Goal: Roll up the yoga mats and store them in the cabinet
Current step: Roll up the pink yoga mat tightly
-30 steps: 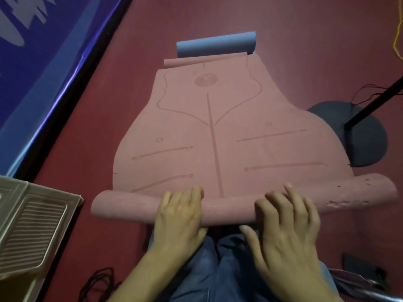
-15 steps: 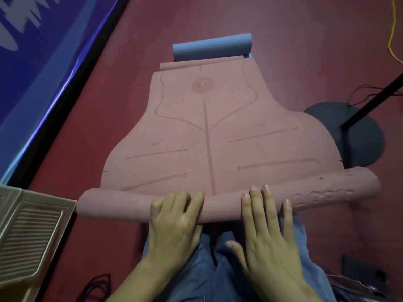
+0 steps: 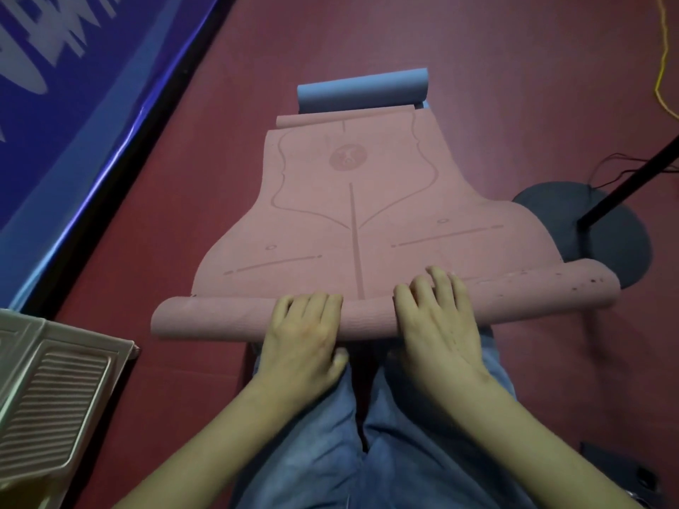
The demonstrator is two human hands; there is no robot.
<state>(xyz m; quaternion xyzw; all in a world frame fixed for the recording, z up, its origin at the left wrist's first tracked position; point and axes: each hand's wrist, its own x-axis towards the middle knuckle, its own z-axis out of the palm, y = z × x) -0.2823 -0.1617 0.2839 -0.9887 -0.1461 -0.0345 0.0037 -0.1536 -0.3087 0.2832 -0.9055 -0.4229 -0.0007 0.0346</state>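
Head view, facing down, close over floor (image 3: pixel 514 86)

pink mat (image 3: pixel 367 222), blue roll (image 3: pixel 362 90)

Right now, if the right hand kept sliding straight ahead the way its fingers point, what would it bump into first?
The right hand already rests on the pink roll; straight ahead lies only the flat pink mat, then probably the blue rolled mat.

Gym/studio: red padded floor (image 3: pixel 477 67), blue banner (image 3: pixel 73 104), rolled yoga mats (image 3: pixel 362 90).
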